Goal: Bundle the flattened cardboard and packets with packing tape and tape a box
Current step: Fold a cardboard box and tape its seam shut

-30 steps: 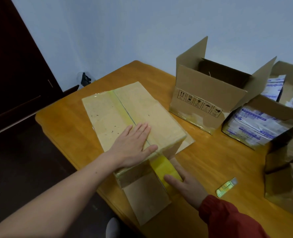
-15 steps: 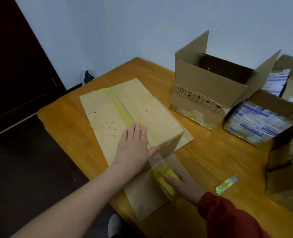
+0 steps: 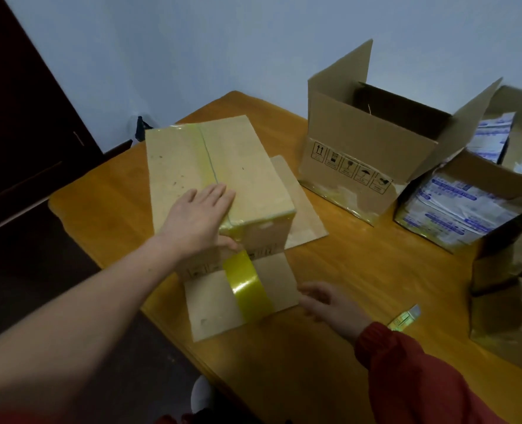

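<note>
A closed cardboard box stands on the wooden table, its top seam covered by a strip of yellow tape. My left hand lies flat on the box's near top edge, fingers straight, thumb over the front corner. The yellow tape strip runs down the box's front and across a flat cardboard flap lying on the table. My right hand, in a red sleeve, hovers open just right of that flap, blurred and holding nothing. No tape roll is visible.
An open empty carton stands behind, right of the box. Further right, open boxes hold white-and-blue packets. A green utility knife lies on the table by my right sleeve. A dark door is at left.
My right hand has come off the tape on the flap and moved to the right. The tape strip now lies exposed down the front. My left hand slid towards the box's near edge.
</note>
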